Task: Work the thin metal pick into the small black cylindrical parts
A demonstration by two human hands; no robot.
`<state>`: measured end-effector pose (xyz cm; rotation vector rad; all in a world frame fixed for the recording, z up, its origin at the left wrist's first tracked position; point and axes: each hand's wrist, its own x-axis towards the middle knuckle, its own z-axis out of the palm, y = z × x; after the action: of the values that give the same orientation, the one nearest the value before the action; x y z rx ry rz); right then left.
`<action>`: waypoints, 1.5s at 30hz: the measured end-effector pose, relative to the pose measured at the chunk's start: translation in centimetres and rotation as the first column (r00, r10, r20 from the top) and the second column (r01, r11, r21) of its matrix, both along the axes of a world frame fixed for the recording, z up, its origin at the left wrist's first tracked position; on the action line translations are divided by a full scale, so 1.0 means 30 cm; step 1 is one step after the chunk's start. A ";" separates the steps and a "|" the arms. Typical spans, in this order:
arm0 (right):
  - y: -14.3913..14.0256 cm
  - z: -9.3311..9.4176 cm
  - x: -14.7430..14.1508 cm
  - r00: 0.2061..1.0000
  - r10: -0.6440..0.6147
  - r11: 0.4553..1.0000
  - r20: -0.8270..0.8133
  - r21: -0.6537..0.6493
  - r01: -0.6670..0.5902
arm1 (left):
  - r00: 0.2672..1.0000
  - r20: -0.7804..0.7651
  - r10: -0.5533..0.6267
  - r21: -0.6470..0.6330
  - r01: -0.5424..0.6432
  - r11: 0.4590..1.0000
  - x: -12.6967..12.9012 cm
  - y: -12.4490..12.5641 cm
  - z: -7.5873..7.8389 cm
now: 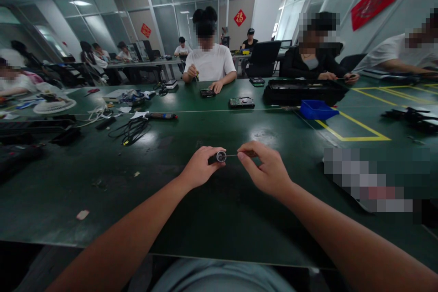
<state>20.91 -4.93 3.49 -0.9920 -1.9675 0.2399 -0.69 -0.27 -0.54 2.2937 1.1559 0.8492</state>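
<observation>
My left hand [198,169] grips a small round cylindrical part [221,156] between thumb and fingers, its ringed, silvery end face turned up toward me. From my right hand [267,166] a thin metal rod [232,155] points left, its tip at the side of the cylindrical part. Thumb and forefinger of the right hand are pinched on the rod; its other end is hidden in the fingers. Both hands are just above the green table [191,228], near its middle.
Cables [132,130] and a pen-like tool [164,116] lie ahead on the left. A circuit-board device [241,102], a long black housing [304,92] and a blue bin [318,109] stand farther off. Across the table, a person in white [211,64] handles another device.
</observation>
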 end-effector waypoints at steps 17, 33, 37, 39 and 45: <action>-0.006 0.004 0.003 0.999 -0.042 0.984 0.003 -0.173 0.042 | 0.999 -0.014 0.029 0.016 -0.029 0.999 0.002 -0.003 0.004; -0.003 0.002 -0.006 0.995 -0.096 0.974 -0.024 -0.208 0.089 | 0.999 -0.033 0.039 0.010 -0.038 0.999 0.002 -0.005 0.010; 0.002 -0.011 -0.007 0.993 -0.083 0.981 -0.087 -0.181 0.066 | 0.999 -0.024 0.046 0.016 -0.045 0.999 0.000 -0.003 0.006; 0.003 -0.012 -0.006 0.992 -0.077 0.982 -0.103 -0.182 0.057 | 0.998 -0.028 0.049 0.019 -0.049 0.999 -0.001 -0.003 0.004; 0.005 -0.007 -0.001 0.991 -0.120 0.967 -0.065 -0.234 0.102 | 0.999 -0.046 0.029 0.031 -0.027 0.999 -0.001 -0.004 0.003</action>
<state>20.89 -4.78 3.29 -1.2194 -1.8349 0.4459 -0.71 -0.39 -0.45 2.3384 1.2055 0.8340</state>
